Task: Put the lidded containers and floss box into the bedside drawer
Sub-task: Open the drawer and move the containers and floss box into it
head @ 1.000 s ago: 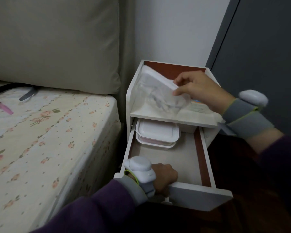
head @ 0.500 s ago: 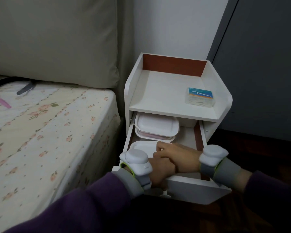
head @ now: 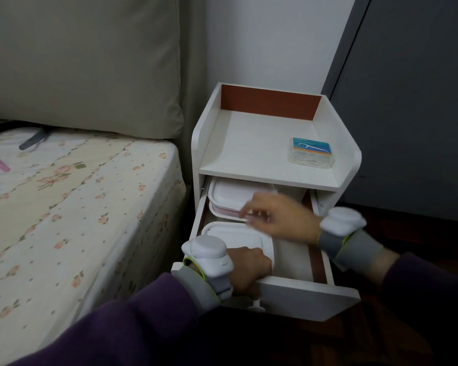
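The white bedside drawer [head: 299, 294] stands pulled out. Two white lidded containers lie inside it: one at the back [head: 230, 194], partly under the shelf, and one at the front left [head: 238, 235]. My left hand [head: 249, 270] is closed over the drawer's front edge. My right hand [head: 278, 217] hovers blurred above the drawer between the two containers, fingers loosely apart and holding nothing. The clear floss box [head: 311, 153] with a blue label sits on the right side of the nightstand top [head: 249, 151].
A bed with a flowered sheet [head: 77, 207] and a beige cushion [head: 82, 64] lies close to the left of the nightstand. A dark grey wardrobe door [head: 413, 101] stands to the right. Dark wooden floor shows beneath the drawer.
A second container has been brought from the nightstand top into the front of the drawer. My right hand has let go of it and risen above it. My left hand stays on the drawer front.
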Demonstrator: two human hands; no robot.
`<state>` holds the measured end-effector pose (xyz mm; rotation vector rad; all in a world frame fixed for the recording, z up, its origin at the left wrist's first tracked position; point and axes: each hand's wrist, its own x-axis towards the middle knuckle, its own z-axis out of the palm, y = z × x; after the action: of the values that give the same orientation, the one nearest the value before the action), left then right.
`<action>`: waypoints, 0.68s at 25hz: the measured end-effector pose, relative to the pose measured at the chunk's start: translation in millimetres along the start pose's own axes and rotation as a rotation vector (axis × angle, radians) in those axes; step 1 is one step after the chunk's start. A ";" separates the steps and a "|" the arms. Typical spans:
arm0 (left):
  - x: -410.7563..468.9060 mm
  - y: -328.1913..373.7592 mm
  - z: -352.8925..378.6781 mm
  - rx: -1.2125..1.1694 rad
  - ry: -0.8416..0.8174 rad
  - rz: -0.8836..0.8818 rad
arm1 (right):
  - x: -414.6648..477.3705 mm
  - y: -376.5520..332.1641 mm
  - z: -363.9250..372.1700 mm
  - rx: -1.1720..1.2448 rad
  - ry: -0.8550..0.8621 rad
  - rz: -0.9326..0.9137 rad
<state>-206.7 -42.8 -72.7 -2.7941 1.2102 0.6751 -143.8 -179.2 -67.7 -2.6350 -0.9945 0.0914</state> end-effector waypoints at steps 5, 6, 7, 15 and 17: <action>0.8 -0.1 0.7 -0.027 0.014 -0.008 | 29.7 71.1 -68.7 -0.386 0.137 0.636; 0.2 0.2 0.4 -0.033 0.011 -0.011 | 32.6 79.4 -72.5 -0.400 0.033 0.714; 0.2 0.2 -0.2 -0.034 -0.003 -0.016 | 35.7 85.6 -74.2 -0.399 -0.041 0.756; -0.3 2.2 -1.2 -0.026 -0.013 -0.014 | 21.8 20.9 -75.3 -0.019 0.129 0.324; -0.8 2.2 -1.9 -0.026 -0.010 -0.008 | 16.1 -8.8 -57.5 0.110 0.029 0.224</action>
<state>-208.1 -44.2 -70.4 -2.8116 1.1968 0.7089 -127.4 -178.2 -9.6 -2.6276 -0.6623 0.1535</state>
